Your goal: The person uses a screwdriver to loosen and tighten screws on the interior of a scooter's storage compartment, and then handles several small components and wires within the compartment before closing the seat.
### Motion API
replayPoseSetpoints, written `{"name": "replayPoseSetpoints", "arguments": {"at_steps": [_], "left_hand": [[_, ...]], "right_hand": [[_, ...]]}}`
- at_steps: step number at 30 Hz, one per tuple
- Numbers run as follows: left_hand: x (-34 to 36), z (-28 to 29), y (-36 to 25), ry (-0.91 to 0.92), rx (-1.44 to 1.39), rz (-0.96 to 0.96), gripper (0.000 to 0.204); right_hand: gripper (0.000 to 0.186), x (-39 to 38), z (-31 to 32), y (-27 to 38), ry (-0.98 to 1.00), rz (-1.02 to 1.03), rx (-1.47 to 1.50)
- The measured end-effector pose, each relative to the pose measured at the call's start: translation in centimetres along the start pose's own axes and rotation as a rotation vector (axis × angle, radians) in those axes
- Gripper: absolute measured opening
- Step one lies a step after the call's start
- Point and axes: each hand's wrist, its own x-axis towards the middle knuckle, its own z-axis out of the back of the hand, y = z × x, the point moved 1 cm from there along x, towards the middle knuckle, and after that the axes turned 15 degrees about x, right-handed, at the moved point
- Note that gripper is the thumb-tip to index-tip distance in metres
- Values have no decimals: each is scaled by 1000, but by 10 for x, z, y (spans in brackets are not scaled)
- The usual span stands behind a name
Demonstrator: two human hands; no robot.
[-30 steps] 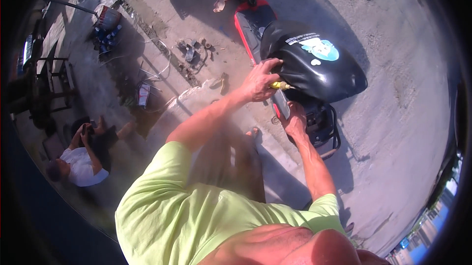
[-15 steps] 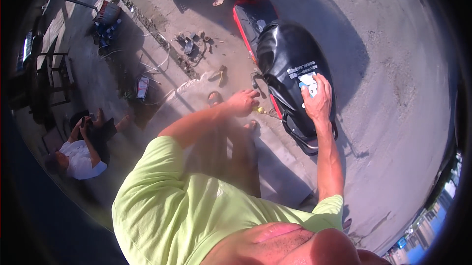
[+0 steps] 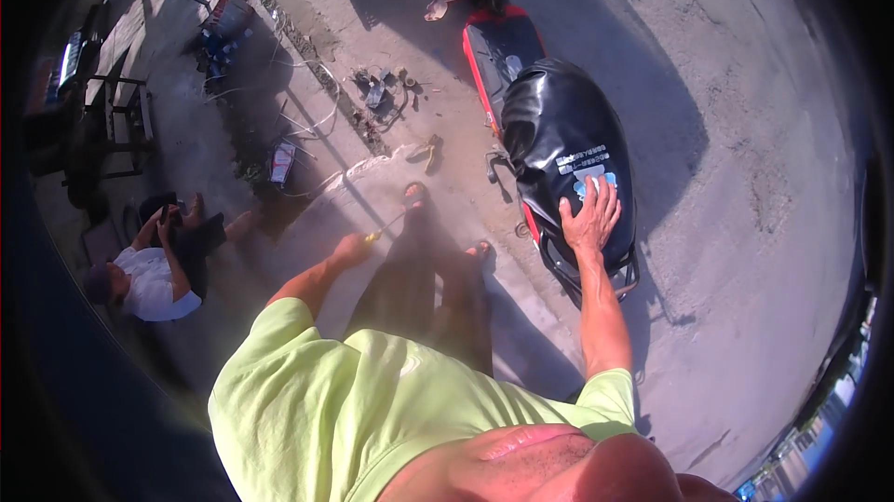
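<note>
A black scooter seat (image 3: 573, 101) with a shiny cover stretches out in front of me on the right. My right hand (image 3: 590, 216) lies flat on it with fingers spread, partly over a blue-and-white printed picture (image 3: 598, 183). Off to the left, away from the seat, my left hand (image 3: 351, 250) is closed around a screwdriver (image 3: 372, 237). A yellow handle end shows beyond the fist, and a thin shaft points toward my foot; the rest of the handle is hidden.
The scooter's red-edged footboard (image 3: 503, 46) lies beyond the seat, with a metal rear rail (image 3: 626, 278) nearer me. Loose parts (image 3: 377, 90) litter the ground. A seated person (image 3: 158, 278) is at the left, and a red-and-white container (image 3: 281, 162) is nearby.
My left hand has swung left and toward me, taking the screwdriver away from the seat's side. My right hand stays on the seat, its fingers now flatter. The whole view has shifted slightly.
</note>
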Motion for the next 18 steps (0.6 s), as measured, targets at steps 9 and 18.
{"name": "replayPoseSetpoints", "arguments": {"at_steps": [9, 18], "left_hand": [[-24, 40, -54, -47, -443, 19, 18], [-34, 46, -42, 48, -417, 70, 25]], "right_hand": [[52, -13, 61, -16, -119, 2, 253], [63, -48, 96, -30, -235, -230, 331]]}}
